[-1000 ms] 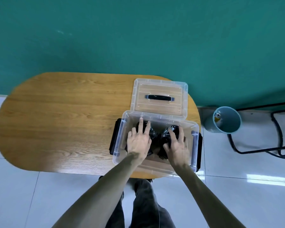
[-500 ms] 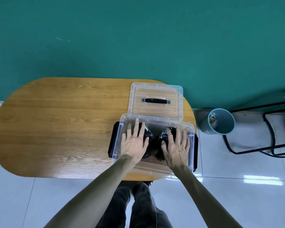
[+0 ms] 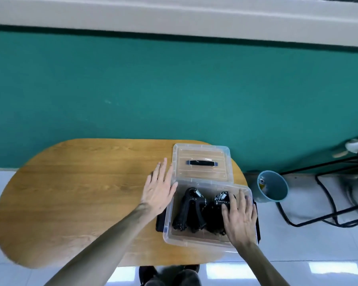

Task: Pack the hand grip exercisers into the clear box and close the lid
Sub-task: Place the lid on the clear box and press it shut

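The clear box (image 3: pixel 167 221) stands at the right end of the wooden table (image 3: pixel 74 195). Two black hand grip exercisers lie inside it: one (image 3: pixel 189 211) on the left, fully in sight, another (image 3: pixel 217 207) on the right, partly under my right hand (image 3: pixel 239 217). That hand rests flat on it inside the box, fingers spread. My left hand (image 3: pixel 158 187) is outside the box, open and flat beside its far left corner, near the lid. The clear lid (image 3: pixel 202 162) with a dark handle lies flat on the table just behind the box.
A black mat (image 3: pixel 160 222) shows under the box. To the right of the table, a blue bin (image 3: pixel 274 185) stands on the white tiled floor, with black metal frames and cables (image 3: pixel 327 203) beyond it. A green wall runs behind the table.
My left hand has come out of the box and moved up and left toward the lid. The left exerciser is uncovered. My right hand stays in the box. The camera tilted up.
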A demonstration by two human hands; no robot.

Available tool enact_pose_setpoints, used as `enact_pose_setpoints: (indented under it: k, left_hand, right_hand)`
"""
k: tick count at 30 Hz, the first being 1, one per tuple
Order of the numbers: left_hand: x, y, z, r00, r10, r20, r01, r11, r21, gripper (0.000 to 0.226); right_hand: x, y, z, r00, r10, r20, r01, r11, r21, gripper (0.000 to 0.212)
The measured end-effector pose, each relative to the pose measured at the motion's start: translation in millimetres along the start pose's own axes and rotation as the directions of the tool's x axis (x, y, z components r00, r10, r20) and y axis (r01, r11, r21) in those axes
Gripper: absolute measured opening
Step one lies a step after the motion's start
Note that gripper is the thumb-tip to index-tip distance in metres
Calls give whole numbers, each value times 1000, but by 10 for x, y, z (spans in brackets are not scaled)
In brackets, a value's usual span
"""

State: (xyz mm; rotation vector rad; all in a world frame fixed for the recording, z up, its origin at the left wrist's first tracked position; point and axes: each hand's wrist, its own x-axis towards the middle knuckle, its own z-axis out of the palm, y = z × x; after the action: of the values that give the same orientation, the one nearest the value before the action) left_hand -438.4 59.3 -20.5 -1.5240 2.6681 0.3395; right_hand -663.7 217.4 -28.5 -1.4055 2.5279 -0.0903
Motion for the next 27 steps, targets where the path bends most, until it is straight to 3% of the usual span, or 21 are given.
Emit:
enact_pose_setpoints:
  k: [8,15,23,27]
  left_hand:
    - [652,35,-212,996,78,46,-76,996,-46,71]
    - [1318,249,-86,990,86,112,-87,996,4,70]
    - [2000,160,693,984,41,174,-41,999,-3,71]
    - [2119,-1,1169,974,-32,226,52,995,-82,74]
  right_hand:
    - [575,32,-270,996,-77,-50,77,997,-2,56]
    - [1557,270,-342,991,-135,-3,135,991,-16,52]
    - [2575,584,234,967,-207,147,210,978,-5,55]
    - [2866,787,735,939,-256,231,253,966,44,58]
